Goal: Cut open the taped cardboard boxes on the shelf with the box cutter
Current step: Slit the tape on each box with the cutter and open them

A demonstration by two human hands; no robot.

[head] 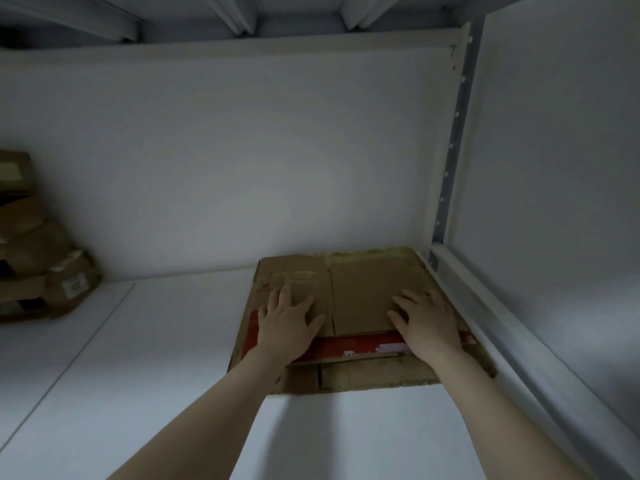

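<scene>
Right now the flattened cardboard box (360,289) is lying flat on the white shelf (138,375), tucked into the far right corner. Its right edge is running just beside the side rail (485,323). Its far edge is sitting at the back wall (242,150); touching or not, I cannot tell. Its near edge is ragged and is stopping well short of the shelf front. A red printed strip (353,346) is showing across the near part, below a plain brown flap.

The left hand (287,323) is pressing palm-down on the left half, fingers straight and spread. The right hand (426,320) is doing the same on the right half, wrist lying over the red strip. Grip on both sides is fully open, holding nothing, only pressing the cardboard flat.

A wide stretch of shelf surface is lying between the box's left edge and the stack of cardboard boxes (38,265) at far left, well apart and partly cut off by the frame. One of them is carrying a white label. A perforated upright post (450,150) is rising from the right rear corner. The upper shelf's ribbed underside (242,15) is hanging well above the hands.
</scene>
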